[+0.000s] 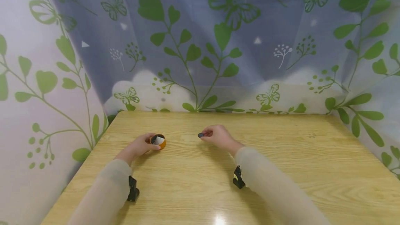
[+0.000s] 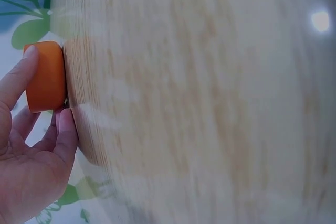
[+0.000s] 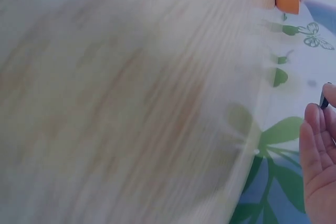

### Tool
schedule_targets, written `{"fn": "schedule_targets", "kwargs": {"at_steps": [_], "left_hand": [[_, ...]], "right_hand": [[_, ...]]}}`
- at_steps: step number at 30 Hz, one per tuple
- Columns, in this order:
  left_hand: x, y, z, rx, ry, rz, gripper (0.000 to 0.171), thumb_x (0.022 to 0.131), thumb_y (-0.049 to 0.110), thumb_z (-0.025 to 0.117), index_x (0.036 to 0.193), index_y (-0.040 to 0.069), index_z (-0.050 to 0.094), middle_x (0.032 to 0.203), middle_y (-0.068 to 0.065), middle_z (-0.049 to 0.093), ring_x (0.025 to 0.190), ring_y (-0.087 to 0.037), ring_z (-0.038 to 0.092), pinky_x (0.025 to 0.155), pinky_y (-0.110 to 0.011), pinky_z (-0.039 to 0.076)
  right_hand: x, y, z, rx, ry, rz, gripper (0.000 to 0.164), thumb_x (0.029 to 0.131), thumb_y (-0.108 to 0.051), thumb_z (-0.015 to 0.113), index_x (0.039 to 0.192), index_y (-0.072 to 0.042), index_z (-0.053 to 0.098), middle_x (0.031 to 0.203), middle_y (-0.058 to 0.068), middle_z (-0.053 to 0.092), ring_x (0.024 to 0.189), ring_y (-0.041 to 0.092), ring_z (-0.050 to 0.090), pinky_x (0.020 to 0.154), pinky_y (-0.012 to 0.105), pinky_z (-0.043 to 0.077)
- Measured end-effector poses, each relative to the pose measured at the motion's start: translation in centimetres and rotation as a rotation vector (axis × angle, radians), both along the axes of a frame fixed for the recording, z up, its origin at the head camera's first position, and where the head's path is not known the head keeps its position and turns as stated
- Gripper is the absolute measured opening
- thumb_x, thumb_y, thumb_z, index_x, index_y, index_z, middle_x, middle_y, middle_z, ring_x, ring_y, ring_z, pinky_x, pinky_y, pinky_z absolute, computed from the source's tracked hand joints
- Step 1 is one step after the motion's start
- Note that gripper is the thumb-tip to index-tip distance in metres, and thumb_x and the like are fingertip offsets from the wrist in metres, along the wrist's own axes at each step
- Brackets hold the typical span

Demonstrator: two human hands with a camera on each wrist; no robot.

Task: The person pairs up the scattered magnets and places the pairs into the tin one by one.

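On the left of the table, my left hand (image 1: pixel 142 145) grips a small round orange container (image 1: pixel 163 145), thumb on the near side and fingers around the back. It is open at the top, dark inside, and a white piece (image 1: pixel 158 140) lies in it. The left wrist view shows its smooth orange wall (image 2: pixel 47 80) standing on the tabletop. To the right of the container, my right hand (image 1: pixel 219 136) pinches a small dark, flat, rounded piece (image 1: pixel 200 135) above the table. The right wrist view shows that piece (image 3: pixel 324 99) edge-on between thumb and fingers.
The wooden table (image 1: pixel 187 183) spreads under both arms. A curtain (image 1: pixel 193 44) with green leaves and butterflies hangs along its back edge and sides. Small black devices (image 1: pixel 239 177) are strapped at both wrists. A faint mark (image 1: pixel 312 135) shows on the right of the tabletop.
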State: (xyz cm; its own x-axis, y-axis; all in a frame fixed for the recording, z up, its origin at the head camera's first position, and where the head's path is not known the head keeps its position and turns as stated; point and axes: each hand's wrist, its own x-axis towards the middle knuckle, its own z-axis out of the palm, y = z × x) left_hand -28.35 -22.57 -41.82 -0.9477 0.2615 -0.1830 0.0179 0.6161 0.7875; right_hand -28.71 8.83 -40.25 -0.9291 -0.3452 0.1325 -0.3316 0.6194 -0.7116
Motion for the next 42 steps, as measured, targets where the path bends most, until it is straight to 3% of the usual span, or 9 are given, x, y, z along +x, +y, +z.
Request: {"fn": "schedule_targets", "kwargs": {"at_steps": [7,14,24,32,42], "left_hand": [[-0.1,0.5,0.2,0.006,-0.03,0.043,0.066,0.085,0.019,0.069,0.138,-0.003,0.037,0.131,-0.031,0.042,0.116,-0.037,0.044,0.093,-0.045,0.042],[-0.2,0.4,0.0,0.018,-0.05,0.063,0.067,0.086,0.017,0.069,0.139,-0.004,0.035,0.133,-0.031,0.039,0.119,-0.038,0.042,0.094,-0.047,0.041],[-0.4,0.2,-0.2,0.024,-0.04,0.047,0.067,0.086,0.019,0.068,0.14,-0.003,0.034,0.133,-0.031,0.042,0.12,-0.038,0.043,0.095,-0.047,0.039],[-0.3,0.5,-0.3,-0.011,-0.049,0.06,0.073,0.086,0.023,0.068,0.143,-0.003,0.03,0.136,-0.032,0.037,0.124,-0.041,0.039,0.097,-0.048,0.038],[-0.3,0.4,-0.3,-0.014,-0.054,0.062,0.07,0.086,0.027,0.068,0.141,-0.001,0.034,0.138,-0.029,0.038,0.126,-0.04,0.037,0.099,-0.05,0.035]], "right_hand": [[-0.6,-1.3,-0.4,-0.007,-0.002,0.016,0.019,0.084,-0.014,0.071,0.097,-0.001,0.069,0.086,0.003,0.066,0.079,0.013,0.06,0.071,0.025,0.049],[-1.3,-3.0,-0.6,-0.011,0.007,0.05,0.019,0.084,-0.014,0.07,0.097,-0.001,0.069,0.087,0.003,0.066,0.078,0.012,0.06,0.07,0.024,0.048],[-1.9,-5.4,0.1,0.063,0.031,0.108,0.023,0.085,-0.017,0.069,0.102,-0.002,0.069,0.09,0.004,0.067,0.081,0.013,0.059,0.072,0.024,0.047],[-2.2,-7.2,0.2,0.058,0.008,0.117,0.022,0.085,-0.017,0.069,0.102,-0.003,0.07,0.091,0.004,0.067,0.081,0.012,0.059,0.072,0.022,0.047],[-2.5,-9.9,-0.2,0.119,0.002,0.138,0.021,0.085,-0.019,0.07,0.1,-0.004,0.071,0.088,0.0,0.066,0.077,0.008,0.057,0.07,0.02,0.046]]}}
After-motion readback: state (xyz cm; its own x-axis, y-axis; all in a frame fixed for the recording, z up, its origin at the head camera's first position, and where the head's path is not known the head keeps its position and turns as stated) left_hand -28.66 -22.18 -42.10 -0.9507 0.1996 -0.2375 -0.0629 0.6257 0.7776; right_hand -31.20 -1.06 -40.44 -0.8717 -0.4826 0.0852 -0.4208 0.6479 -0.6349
